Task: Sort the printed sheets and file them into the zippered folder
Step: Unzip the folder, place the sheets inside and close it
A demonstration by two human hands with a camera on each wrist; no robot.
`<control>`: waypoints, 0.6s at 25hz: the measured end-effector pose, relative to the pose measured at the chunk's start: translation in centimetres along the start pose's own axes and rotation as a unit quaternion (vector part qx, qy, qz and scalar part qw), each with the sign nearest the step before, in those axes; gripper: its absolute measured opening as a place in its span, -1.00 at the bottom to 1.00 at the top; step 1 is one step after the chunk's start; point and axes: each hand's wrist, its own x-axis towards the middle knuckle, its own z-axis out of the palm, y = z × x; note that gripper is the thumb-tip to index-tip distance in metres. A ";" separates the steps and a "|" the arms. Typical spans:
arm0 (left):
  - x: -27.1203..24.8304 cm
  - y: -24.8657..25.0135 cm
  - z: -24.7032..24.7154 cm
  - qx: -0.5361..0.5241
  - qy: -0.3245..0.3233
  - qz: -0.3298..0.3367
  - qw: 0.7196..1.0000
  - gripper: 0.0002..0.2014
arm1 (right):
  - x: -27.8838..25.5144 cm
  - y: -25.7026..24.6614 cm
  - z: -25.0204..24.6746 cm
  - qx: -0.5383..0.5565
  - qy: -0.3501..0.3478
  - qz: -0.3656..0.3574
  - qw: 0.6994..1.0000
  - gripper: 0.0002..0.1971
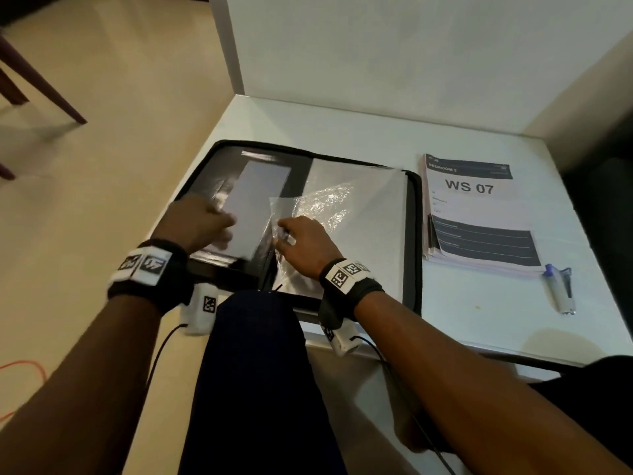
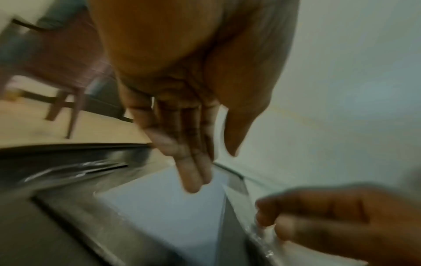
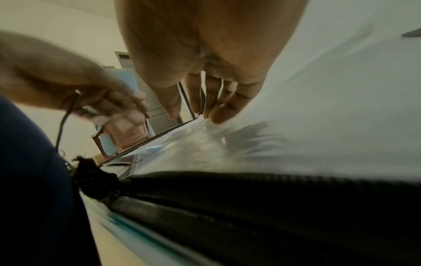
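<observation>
The left hand point(image 1: 200, 221) lies with straight fingers on the open zippered folder's point(image 1: 412, 234) left inner cover. Beside it, the right hand point(image 1: 305, 246) pinches the near-left corner of a clear plastic sleeve point(image 1: 337, 204) on the right half. The stack of printed sheets point(image 1: 479, 217) lies on the table point(image 1: 479, 320) right of the folder, long axis running away from the person, nearer the right hand.

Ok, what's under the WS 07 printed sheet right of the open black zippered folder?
The WS 07 sheet tops a stack of printed sheets whose edges show beneath it on the white table. Their printed faces are covered, so contents cannot be told.
</observation>
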 end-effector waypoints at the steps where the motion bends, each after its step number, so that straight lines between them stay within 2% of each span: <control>1: 1.3 2.0 0.8 0.040 -0.031 0.064 0.997 -0.76 | -0.6 0.0 -0.2 0.006 0.002 -0.009 1.000 -0.55; 3: 3.9 5.9 2.8 0.157 -0.100 0.142 0.972 -0.62 | -1.9 0.5 -1.0 0.026 0.008 -0.032 0.999 -0.63; 5: 5.6 9.4 5.4 0.244 -0.162 0.161 0.942 -0.38 | -3.2 1.6 -2.1 0.082 0.039 -0.035 0.995 -0.73; 7: 6.8 12.1 8.0 0.267 -0.186 0.175 0.929 -0.27 | -4.0 3.4 -3.6 0.148 0.092 -0.013 0.985 -0.78; 9: 7.6 13.6 10.1 0.284 -0.182 0.188 0.922 -0.29 | -4.2 5.4 -5.1 0.156 0.123 0.013 0.980 -0.75; 11: 7.7 14.2 11.3 0.293 -0.151 0.180 0.927 -0.35 | -4.4 7.4 -6.5 0.159 0.139 0.064 0.975 -0.68; 15: 6.1 14.9 11.9 0.279 -0.115 0.190 0.934 -0.75 | -5.0 9.8 -8.3 0.260 0.158 0.158 0.939 -0.62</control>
